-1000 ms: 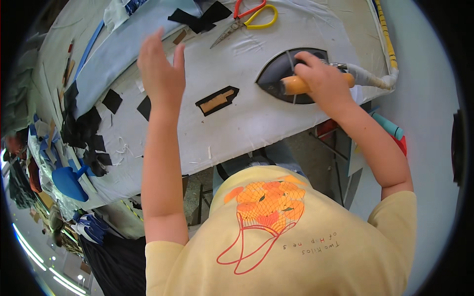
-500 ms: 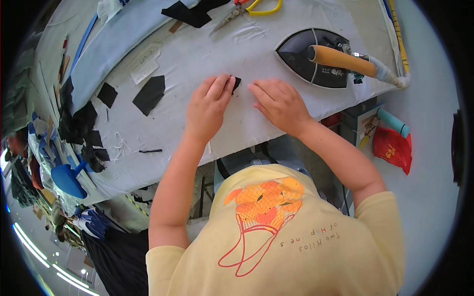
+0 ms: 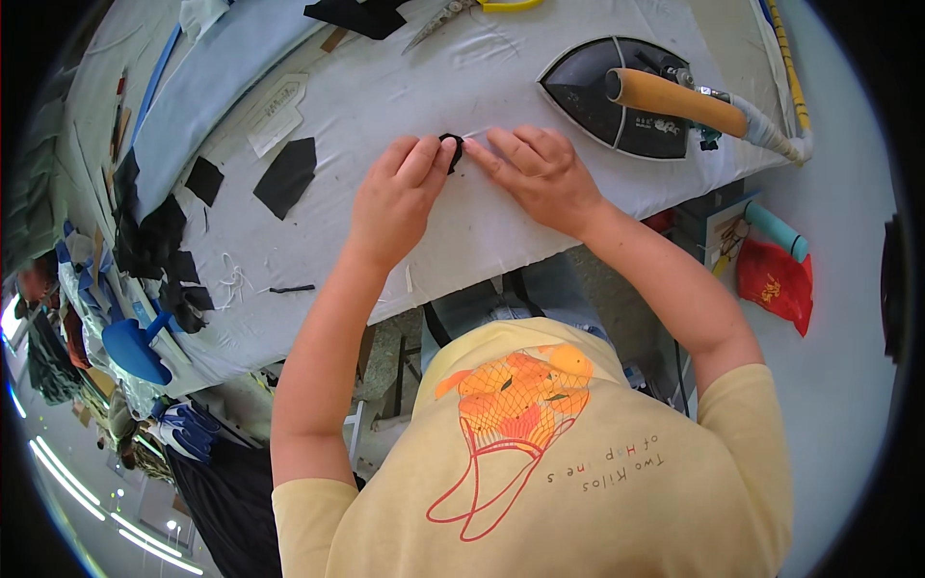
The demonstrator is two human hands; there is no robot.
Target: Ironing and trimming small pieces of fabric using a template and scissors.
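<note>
Light small black piece [image 3: 457, 154] at fingertips of left hand [image 3: 393, 197] and right hand [image 3: 551, 180]

Piece is on or just above the white-covered table [image 3: 482, 226], mid-area, in the gap between the two hands; exact contact underneath hidden. Looks like cloth or thin backing, folded or stood on edge; can't tell which. Judged very light, limp to slightly stiff, matte so not slippery, hard to break but easy to crease or let slip out of line. Best hold: fingertip pinch at the edges, one side each, low force; pressing flat on the table should also steady it.

Left hand: narrow, back up, fingers curled, tips on the piece, seems to hold it. Right hand: back up, fingers bent, leading fingertip at the piece's right edge; thumb side hidden, can't tell if it pinches.

Arms: both angle inward from the body. Left forearm runs up and slightly right; right elbow is out to the side, forearm slanting up-left.

Iron [image 3: 578, 91] lies right of and beyond the right hand, nobody holding it. Larger black patch [image 3: 286, 179] flat, left of the left hand, apart.
</note>
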